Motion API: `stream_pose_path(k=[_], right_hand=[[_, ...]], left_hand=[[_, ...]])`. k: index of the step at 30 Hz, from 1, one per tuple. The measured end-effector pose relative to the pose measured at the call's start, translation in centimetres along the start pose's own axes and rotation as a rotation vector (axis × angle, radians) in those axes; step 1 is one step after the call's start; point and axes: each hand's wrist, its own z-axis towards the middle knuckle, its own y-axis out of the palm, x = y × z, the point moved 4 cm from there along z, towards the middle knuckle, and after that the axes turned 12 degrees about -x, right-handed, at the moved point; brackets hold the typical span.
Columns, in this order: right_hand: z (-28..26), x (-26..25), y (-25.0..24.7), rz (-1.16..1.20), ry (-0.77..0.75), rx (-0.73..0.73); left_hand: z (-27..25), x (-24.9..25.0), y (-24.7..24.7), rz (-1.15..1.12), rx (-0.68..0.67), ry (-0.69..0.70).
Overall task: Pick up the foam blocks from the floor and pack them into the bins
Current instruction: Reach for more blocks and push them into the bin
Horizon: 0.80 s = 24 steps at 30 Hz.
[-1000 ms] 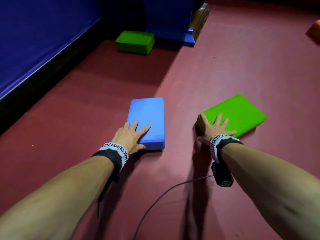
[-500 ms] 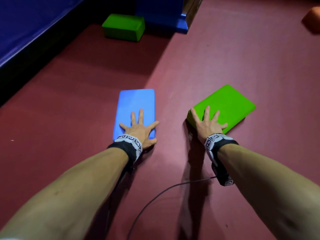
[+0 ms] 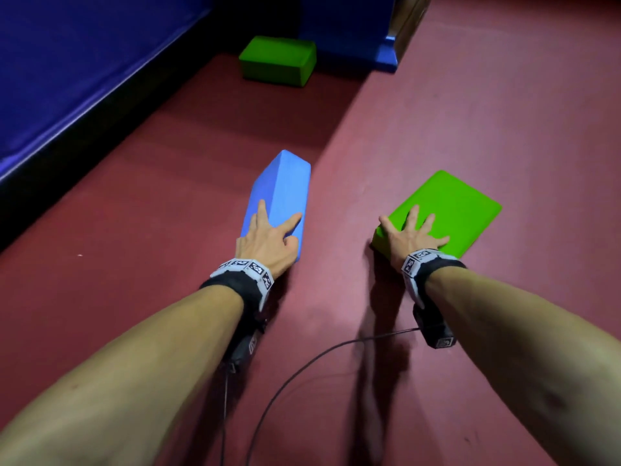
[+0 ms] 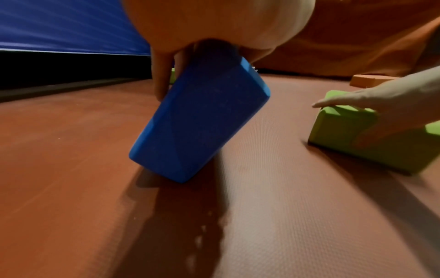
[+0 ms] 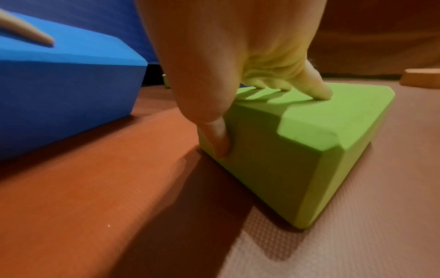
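Observation:
A blue foam block (image 3: 280, 193) is tipped up on one long edge on the red floor. My left hand (image 3: 268, 235) grips its near end, fingers on the left face and thumb over the top; the left wrist view shows the blue block (image 4: 202, 120) leaning, its lower corner on the floor. A green foam block (image 3: 447, 210) lies flat to the right. My right hand (image 3: 411, 232) holds its near left corner, fingers spread on top, and in the right wrist view the thumb presses the side of the green block (image 5: 309, 150).
A second green block (image 3: 279, 60) sits further off by a blue structure (image 3: 353, 25). A blue padded wall (image 3: 84, 62) runs along the left. An orange block (image 4: 366, 80) lies far right. A black cable (image 3: 302, 364) trails on the floor between my arms.
The blue block has gone from lying flat to tipped up on its edge in my left hand. My right hand has closed round the green block's corner, which stays on the floor.

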Motion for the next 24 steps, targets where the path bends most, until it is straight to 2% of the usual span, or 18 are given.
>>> stream_pose_path(k=[4,6,8,10,12,14,20,24], right_hand=[[-0.6,-0.5,-0.1,0.013,-0.037,0.044],[-1.1,-1.0,-1.0,0.059,-0.092,0.075],[-1.7,-1.8,-2.7,0.103,-0.213,0.109],[-2.5,-2.8,-4.6,0.138,-0.4,0.137],[-3.6,-4.1,-5.8,0.204,-0.585,0.135],[-4.9,-5.3,-6.1,0.282,-0.682,0.131],[-7.9,-9.1,-3.4,0.326,-0.749,0.118],[-9.1,-10.1,-2.1,0.323,-0.579,0.133]], left_hand=[[0.3,-0.3,0.3,0.074,-0.043,-0.049],[0.2,-0.8,-0.5,0.048,0.001,-0.093],[-0.3,-1.7,-1.6,0.006,0.051,-0.107],[-1.1,-3.0,-2.3,-0.034,0.077,-0.1],[-2.1,-4.5,-2.6,-0.045,0.072,-0.098],[-3.1,-5.8,-2.6,-0.065,0.057,-0.097],[-5.0,-8.4,-1.6,-0.122,-0.021,-0.078],[-5.1,-9.4,-0.2,-0.105,-0.129,-0.113]])
